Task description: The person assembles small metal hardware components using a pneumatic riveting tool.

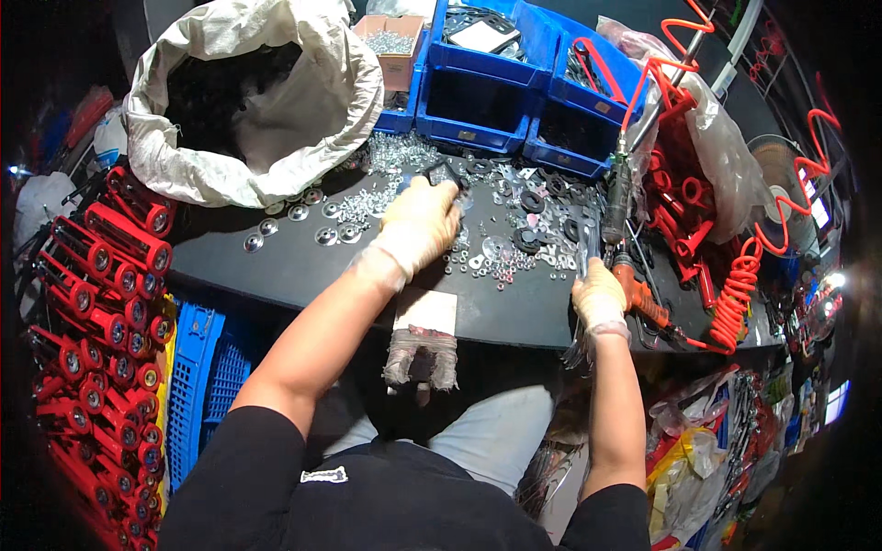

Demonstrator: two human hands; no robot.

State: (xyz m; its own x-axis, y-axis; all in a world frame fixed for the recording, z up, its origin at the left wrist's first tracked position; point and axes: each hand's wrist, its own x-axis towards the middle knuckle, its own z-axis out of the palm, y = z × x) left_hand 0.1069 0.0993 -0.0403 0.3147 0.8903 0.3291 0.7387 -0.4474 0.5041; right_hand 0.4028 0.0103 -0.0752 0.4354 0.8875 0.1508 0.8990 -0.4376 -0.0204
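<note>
Both my hands wear pale work gloves. Over the dark bench, my left hand (421, 225) has its fingers closed round a small black part (444, 174), just in front of the blue bins; its exact kind is unclear. Loose small nuts and fittings (367, 202) lie beside that hand. Farther right, near the bench's front edge, my right hand (601, 298) is closed round a narrow grey metal piece (588, 241) that sticks up beyond the fingers. Right beside it lies an air tool with an orange handle (640, 296).
Blue bins (478, 133) stand at the back, next to a white sack (147, 156) of black pieces. Red frames with round ends (96, 335) are stacked at left. A coiled red air hose (735, 298) hangs at right by red parts (680, 193). A wrapped block (424, 340) juts from the bench edge.
</note>
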